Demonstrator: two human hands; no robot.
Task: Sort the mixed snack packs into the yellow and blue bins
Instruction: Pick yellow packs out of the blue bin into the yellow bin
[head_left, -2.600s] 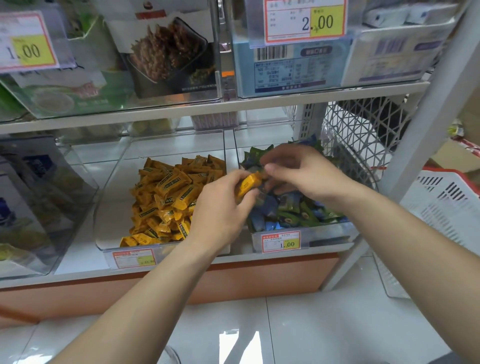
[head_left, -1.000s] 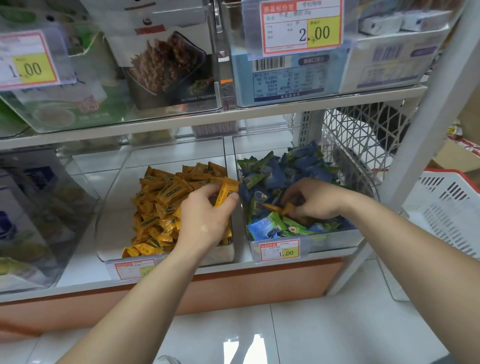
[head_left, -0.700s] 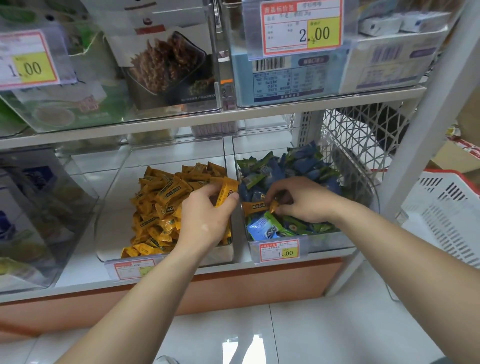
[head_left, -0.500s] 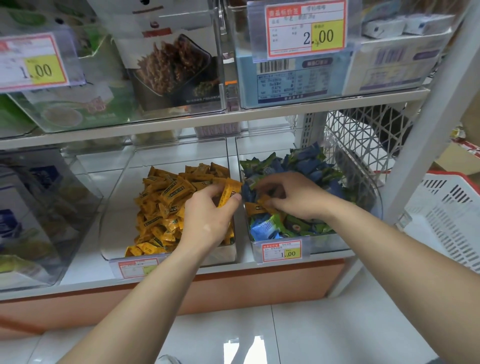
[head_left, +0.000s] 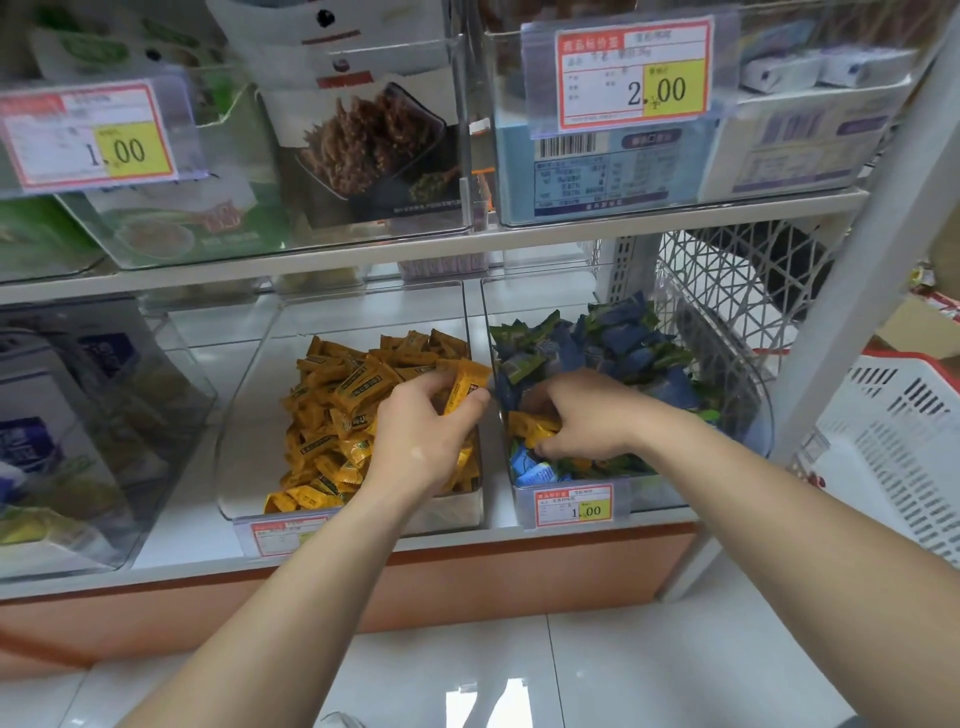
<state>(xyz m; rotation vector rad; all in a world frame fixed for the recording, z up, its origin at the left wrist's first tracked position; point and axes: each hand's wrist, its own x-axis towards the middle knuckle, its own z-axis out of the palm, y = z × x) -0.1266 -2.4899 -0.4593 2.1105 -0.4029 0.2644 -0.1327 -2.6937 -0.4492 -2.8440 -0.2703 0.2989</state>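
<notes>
Snack packs (head_left: 540, 470) fill two clear bins side by side on the low shelf (head_left: 176, 519), and from the head camera we look down on both. The yellow bin (head_left: 244, 441), on the left, holds a heap of yellow packs (head_left: 332, 415) banked toward its right wall. The blue bin (head_left: 665, 493), on the right, holds blue and green packs (head_left: 613, 338) piled highest at the far end.

Our left hand (head_left: 415, 436) hangs over the right edge of the yellow heap. Its thumb and fingers pinch one yellow pack (head_left: 464, 387), which stands up just beside the wall between the bins. We judge it is held over its own bin so that it can drop among its kind.

Our right hand (head_left: 587, 415) is down in the near part of the blue bin, fingers curled round stray yellow packs (head_left: 524, 423) that lie among the blue ones. We cannot tell how many, as the hand covers part of them. They sit low in the pile, which is likely why the hand digs in from above.

The two hands are near each other, on either side of the dividing walls, so a stray has only a short way to cross leftward. A price tag (head_left: 574, 506) is clipped to the front of the blue bin, and a white basket (head_left: 898, 447) stands at the far right, beyond the shelf post.
</notes>
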